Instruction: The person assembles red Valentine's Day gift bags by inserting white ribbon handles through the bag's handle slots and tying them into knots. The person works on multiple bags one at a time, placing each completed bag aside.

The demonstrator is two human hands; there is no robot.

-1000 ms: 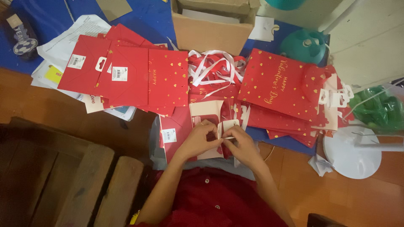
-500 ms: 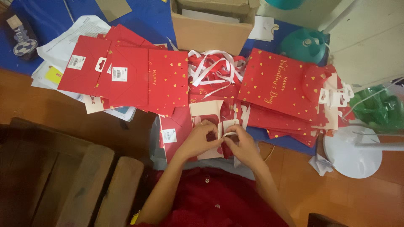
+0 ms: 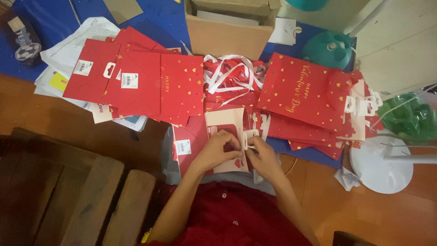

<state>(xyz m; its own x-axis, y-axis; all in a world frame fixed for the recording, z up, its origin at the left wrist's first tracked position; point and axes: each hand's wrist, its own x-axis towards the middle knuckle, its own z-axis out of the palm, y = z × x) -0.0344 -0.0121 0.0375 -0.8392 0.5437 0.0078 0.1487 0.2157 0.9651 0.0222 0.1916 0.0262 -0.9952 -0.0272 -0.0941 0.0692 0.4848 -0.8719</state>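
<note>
Gift bags (image 3: 136, 84) lie beyond-left of the hands (image 3: 241, 152), more bags (image 3: 305, 98) beyond-right, ribbon handles (image 3: 232, 75) between, cardboard box (image 3: 225, 32) behind.

red gold-hearted bags (image 3: 304, 93), white ribbons (image 3: 230, 73)

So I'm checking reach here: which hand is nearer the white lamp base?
Right. The right hand sits just left of the white lamp base; the left hand is farther left, on the card.
</note>
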